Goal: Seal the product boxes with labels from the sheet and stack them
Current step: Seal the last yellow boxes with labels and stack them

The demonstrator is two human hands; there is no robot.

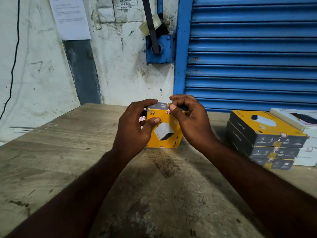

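The yellow box point(164, 134) stands on the table point(68, 152), near the middle, w/ its front face toward the camera. The left hand point(135, 129) is curled round its left side, thumb on the front face. A small white-and-red piece point(142, 119) shows behind those fingers, prob. the label sheet. The right hand point(190, 121) is curled at the top edge, thumb and fingertips pinching a small red-and-white label point(168, 111) there.

The step in hand, I judge, is sealing the lid. To do it well: lay the label half on the top flap, half on the front face, then rub w/ the thumb from the fold outward so no corner lifts. The left hand should brace the box against this push. The stack point(264, 134) of sealed boxes is at the right, well apart.
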